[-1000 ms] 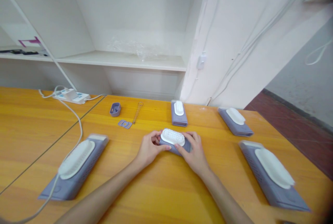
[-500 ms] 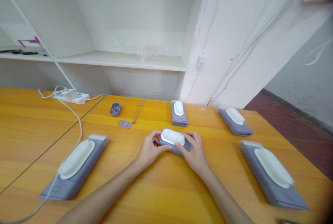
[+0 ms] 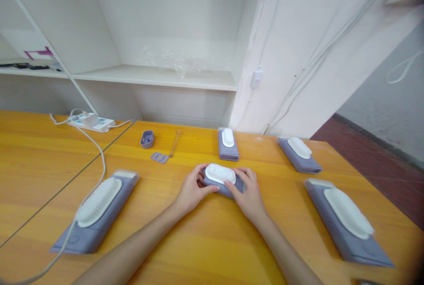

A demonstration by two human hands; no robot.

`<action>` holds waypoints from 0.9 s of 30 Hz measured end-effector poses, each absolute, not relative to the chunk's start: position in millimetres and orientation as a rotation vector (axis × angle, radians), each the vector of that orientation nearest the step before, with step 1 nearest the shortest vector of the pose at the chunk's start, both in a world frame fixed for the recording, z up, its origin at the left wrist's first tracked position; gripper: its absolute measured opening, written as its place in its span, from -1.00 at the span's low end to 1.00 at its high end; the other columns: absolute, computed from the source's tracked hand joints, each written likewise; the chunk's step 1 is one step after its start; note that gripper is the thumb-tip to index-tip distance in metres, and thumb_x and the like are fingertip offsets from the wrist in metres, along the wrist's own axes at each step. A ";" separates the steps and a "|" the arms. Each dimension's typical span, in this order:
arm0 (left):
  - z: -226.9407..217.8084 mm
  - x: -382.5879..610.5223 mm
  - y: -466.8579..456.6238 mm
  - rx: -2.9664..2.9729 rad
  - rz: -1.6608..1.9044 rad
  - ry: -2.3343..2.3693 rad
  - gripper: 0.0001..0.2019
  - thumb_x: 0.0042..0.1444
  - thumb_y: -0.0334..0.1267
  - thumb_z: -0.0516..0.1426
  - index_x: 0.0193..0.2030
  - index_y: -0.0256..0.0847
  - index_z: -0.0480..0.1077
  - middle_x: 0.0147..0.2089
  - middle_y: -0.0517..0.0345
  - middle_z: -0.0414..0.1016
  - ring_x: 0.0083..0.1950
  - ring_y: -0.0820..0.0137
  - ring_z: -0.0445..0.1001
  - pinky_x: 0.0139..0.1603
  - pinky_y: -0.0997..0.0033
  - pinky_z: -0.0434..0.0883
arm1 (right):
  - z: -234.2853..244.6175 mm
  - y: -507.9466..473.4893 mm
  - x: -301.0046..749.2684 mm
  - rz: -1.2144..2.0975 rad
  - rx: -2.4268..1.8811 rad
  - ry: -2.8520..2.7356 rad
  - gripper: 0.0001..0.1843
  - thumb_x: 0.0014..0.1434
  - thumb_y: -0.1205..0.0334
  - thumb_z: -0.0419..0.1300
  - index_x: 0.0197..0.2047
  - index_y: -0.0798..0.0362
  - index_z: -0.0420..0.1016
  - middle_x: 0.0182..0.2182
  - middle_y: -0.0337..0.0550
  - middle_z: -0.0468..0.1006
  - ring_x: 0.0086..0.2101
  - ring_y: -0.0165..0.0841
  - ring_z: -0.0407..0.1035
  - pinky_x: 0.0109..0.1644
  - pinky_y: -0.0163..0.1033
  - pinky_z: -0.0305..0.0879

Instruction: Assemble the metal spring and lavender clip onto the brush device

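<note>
A purple-grey scrub brush (image 3: 220,173) with a white oval head lies on the table in front of me, its nubbly bristles facing up. My left hand (image 3: 194,188) grips its left end, thumb along the near side. At the other end, my right hand (image 3: 248,192) has its fingers closed around the body and its thumb by the near rim of the white head. My fingers hide both ends of the brush. Beyond it stands a similar small brush block (image 3: 228,144).
Larger brush blocks lie at left (image 3: 96,212) and right (image 3: 347,221), another (image 3: 299,154) at back right. At the back left are a small purple cup (image 3: 147,139), flat purple rings (image 3: 159,157), a coil spring (image 3: 175,143) and a power strip (image 3: 91,122); its white cable (image 3: 104,161) crosses the left block.
Almost nothing differs. Both hands keep their hold on the scrub brush, and the whole view has shifted very slightly.
</note>
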State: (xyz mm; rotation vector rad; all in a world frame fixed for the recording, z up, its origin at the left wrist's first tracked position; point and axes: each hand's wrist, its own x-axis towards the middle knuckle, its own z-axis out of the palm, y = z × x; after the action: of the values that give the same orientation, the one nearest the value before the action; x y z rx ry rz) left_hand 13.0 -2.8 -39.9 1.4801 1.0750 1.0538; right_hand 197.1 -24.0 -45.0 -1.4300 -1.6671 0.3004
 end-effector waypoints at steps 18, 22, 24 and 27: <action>-39.3 12.5 -3.2 1.494 1.001 1.086 -0.29 -0.28 -0.15 0.31 0.08 -0.27 0.25 -0.45 0.22 0.38 -0.45 0.48 0.28 -0.43 0.52 0.22 | -42.1 -25.0 198.0 0.330 -1.464 -1.685 -0.61 -0.02 0.01 0.22 -0.12 -0.05 0.46 -0.21 -0.08 0.36 -0.14 -0.18 0.23 -0.04 -0.04 0.22; -39.2 12.2 -3.1 1.503 0.994 1.078 -0.29 -0.29 -0.15 0.31 0.07 -0.27 0.25 -0.43 0.21 0.40 -0.43 0.47 0.30 -0.41 0.52 0.23 | -40.9 -24.9 199.4 0.359 -1.458 -1.693 -0.62 -0.02 0.01 0.22 -0.12 -0.05 0.46 -0.20 -0.09 0.35 -0.14 -0.19 0.22 -0.02 -0.05 0.21; -39.6 12.0 -2.5 1.510 0.992 1.076 -0.30 -0.29 -0.15 0.31 0.06 -0.27 0.26 -0.42 0.20 0.40 -0.43 0.47 0.30 -0.42 0.52 0.23 | -40.5 -25.1 199.6 0.360 -1.458 -1.692 -0.62 -0.02 0.01 0.22 -0.12 -0.05 0.46 -0.20 -0.09 0.35 -0.14 -0.18 0.22 -0.02 -0.04 0.20; -41.7 11.7 -1.2 1.532 0.998 1.090 -0.34 -0.29 -0.14 0.31 0.02 -0.26 0.29 -0.44 0.21 0.39 -0.44 0.49 0.29 -0.44 0.53 0.21 | -40.6 -25.6 199.7 0.362 -1.444 -1.694 -0.62 -0.02 0.01 0.22 -0.13 -0.05 0.46 -0.20 -0.09 0.35 -0.13 -0.18 0.23 -0.01 -0.04 0.20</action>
State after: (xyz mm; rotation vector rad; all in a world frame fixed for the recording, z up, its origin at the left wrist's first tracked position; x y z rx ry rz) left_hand 11.7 -1.2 -41.7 1.5317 1.0904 0.9983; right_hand 199.7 -25.6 -40.6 -1.4439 -1.6941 0.3616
